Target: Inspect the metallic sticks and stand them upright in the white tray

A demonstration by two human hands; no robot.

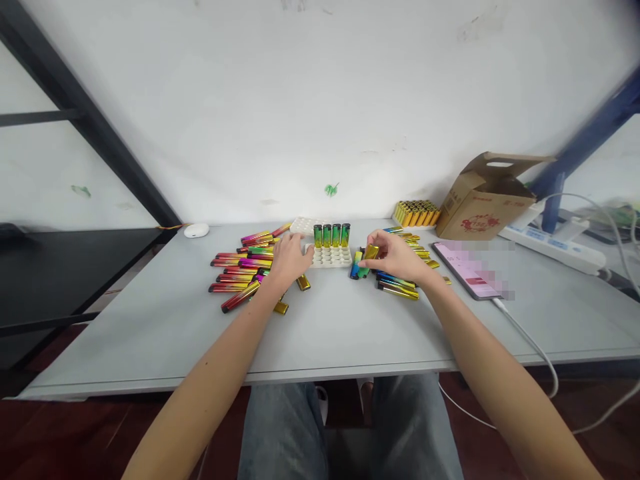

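Upright in the back row of a white tray with holes [329, 257] stand several green-and-gold lighters [332, 236]. My left hand [291, 259] rests at the tray's left edge, fingers apart and thumb touching it. Closed fingers of my right hand [393, 255] pinch a gold-and-green lighter [371, 253] just right of the tray. A blue-and-yellow lighter [356, 265] tilts beside it; whether the hand grips this one too is unclear. Red, gold and purple lighters [240, 277] lie in a pile around my left hand. More blue-and-gold lighters [399, 287] lie under and behind my right hand.
A second white tray [306, 225] lies behind my left hand. At the back right stand a filled lighter tray [417, 213] and an open cardboard box [483, 203]. A phone [467, 270] with a cable, a power strip [555, 249] and a white case [197, 231] also occupy the table.
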